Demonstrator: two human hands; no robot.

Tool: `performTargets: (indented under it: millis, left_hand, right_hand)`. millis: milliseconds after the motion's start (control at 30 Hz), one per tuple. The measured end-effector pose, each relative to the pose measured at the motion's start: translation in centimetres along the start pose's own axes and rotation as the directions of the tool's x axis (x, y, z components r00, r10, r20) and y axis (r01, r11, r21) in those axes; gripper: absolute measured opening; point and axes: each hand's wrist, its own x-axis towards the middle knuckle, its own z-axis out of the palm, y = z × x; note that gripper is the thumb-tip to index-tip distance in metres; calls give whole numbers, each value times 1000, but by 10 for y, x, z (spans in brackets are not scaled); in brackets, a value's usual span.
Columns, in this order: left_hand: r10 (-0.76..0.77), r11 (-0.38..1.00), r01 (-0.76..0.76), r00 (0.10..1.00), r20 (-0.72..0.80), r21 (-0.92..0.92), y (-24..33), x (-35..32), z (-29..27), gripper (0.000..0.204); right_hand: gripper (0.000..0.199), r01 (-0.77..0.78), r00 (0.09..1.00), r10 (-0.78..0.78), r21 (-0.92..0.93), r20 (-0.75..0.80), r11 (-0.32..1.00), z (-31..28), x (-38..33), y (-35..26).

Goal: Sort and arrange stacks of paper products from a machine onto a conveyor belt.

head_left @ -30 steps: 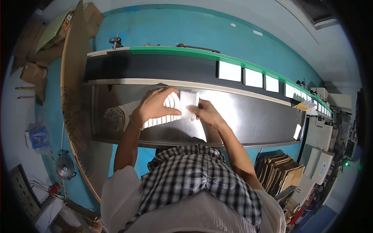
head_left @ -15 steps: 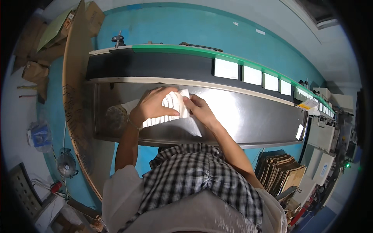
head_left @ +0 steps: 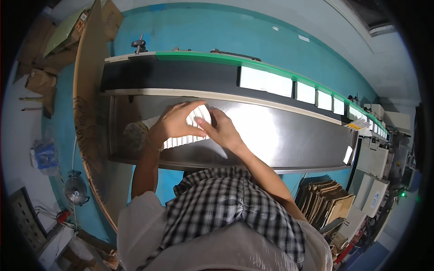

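A row of flat white cards [head_left: 183, 141] lies fanned out on a steel work table [head_left: 289, 140]. My left hand [head_left: 176, 122] rests on top of the row with fingers spread over it. My right hand [head_left: 221, 128] meets it from the right, and together the two hands pinch one white card [head_left: 201, 115] at the row's upper end. A single white sheet [head_left: 220, 151] lies under my right wrist.
Behind the table runs a black conveyor belt [head_left: 181, 77] with a green rail, carrying white boxes [head_left: 264, 81] off to the right. A tall brown board [head_left: 88, 90] stands at left. Stacked brown cardboard [head_left: 325, 201] sits lower right, a fan [head_left: 74, 189] lower left.
Both hands have drawn closer together over the card row, the right hand sliding left to meet the left hand's fingers.
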Motion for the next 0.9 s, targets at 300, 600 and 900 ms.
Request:
performTargets:
  millis: [300, 600, 900]
  left_hand:
    - [-64, 997, 66, 998, -28, 43, 5, -5, -2, 74]
    - [19, 1000, -18, 999, -46, 25, 1, -9, 0, 83]
    - [-9, 999, 14, 995, -102, 52, 5, -20, -4, 71]
  right_hand:
    - [39, -358, 931, 339, 501, 133, 788, -34, 9, 32]
    - [48, -20, 997, 8, 174, 73, 985, -9, -2, -16]
    - [37, -278, 941, 209, 259, 266, 925, -24, -3, 16]
